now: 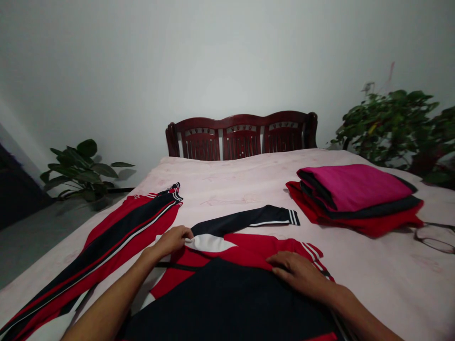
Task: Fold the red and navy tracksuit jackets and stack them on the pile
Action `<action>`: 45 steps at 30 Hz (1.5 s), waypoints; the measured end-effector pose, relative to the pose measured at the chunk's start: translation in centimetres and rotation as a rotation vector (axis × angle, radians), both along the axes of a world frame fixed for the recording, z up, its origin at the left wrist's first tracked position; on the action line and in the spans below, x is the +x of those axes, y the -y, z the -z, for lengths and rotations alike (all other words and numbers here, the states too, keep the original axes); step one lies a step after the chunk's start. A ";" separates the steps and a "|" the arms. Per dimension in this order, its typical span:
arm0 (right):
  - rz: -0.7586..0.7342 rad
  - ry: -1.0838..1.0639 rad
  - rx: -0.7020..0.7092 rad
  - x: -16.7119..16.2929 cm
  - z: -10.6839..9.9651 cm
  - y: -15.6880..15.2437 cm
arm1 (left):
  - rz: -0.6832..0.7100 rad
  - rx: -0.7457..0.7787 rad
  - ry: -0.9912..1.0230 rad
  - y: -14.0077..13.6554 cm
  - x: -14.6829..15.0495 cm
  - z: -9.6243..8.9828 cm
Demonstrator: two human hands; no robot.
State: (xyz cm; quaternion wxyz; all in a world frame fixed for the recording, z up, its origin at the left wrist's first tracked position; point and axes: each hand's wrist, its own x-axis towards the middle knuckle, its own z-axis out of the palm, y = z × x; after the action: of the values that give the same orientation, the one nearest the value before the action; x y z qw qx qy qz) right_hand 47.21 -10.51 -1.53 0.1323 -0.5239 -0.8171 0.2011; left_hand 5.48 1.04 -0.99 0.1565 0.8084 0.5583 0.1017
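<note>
A red, navy and white jacket (227, 293) lies spread in front of me, one navy sleeve (245, 220) with white cuff stripes stretched out to the right. My left hand (175, 240) pinches a white section of the jacket near its far edge. Resting on the red sleeve area is my right hand (296, 271), its fingers extended over the cloth and holding nothing visible. Left of the jacket are long red and navy garments (131, 227) with white stripes, laid out lengthwise.
A folded pile of magenta, dark and red clothes (359, 189) sits on the right of the pink bed sheet (220, 182). Eyeglasses (435, 239) lie beside it. A dark wooden headboard (241, 137) stands at the back, with leafy plants (81, 168) on both sides.
</note>
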 end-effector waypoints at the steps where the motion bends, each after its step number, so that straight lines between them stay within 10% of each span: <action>1: 0.017 -0.042 -0.014 0.0 -0.2 -0.2 | -0.020 -0.016 0.012 -1.0 0.3 -0.3; 11: 0.068 -0.217 -0.063 0.2 -0.2 -2.4 | -0.185 -0.029 -0.005 -5.2 5.3 0.2; 17: 0.260 0.004 0.357 0.3 -0.5 -7.9 | 0.057 0.127 0.187 -1.3 4.5 -2.7; 20: 0.146 0.127 0.497 -1.6 -1.5 -11.3 | 0.218 0.091 0.238 1.1 3.8 -3.7; 26: -0.132 0.330 0.300 -6.5 -2.9 -14.1 | 0.283 0.034 0.232 2.9 2.5 -4.1; 35: 0.153 0.329 0.596 -3.1 -5.9 -8.2 | -0.044 0.346 0.113 2.2 -1.0 -2.6; 42: 0.095 0.117 -0.063 4.0 -2.8 -2.1 | -0.090 0.266 0.100 3.8 -2.3 0.3; 45: 0.125 0.139 0.085 3.7 -4.2 -2.9 | -0.094 0.246 0.108 3.6 -2.6 0.5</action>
State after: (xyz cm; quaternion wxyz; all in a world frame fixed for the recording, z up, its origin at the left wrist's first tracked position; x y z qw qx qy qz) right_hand 50.95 -7.60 2.67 0.1097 -0.5805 -0.7977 0.1210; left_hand 2.92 -2.61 -1.45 0.0813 0.7876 0.5697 0.2202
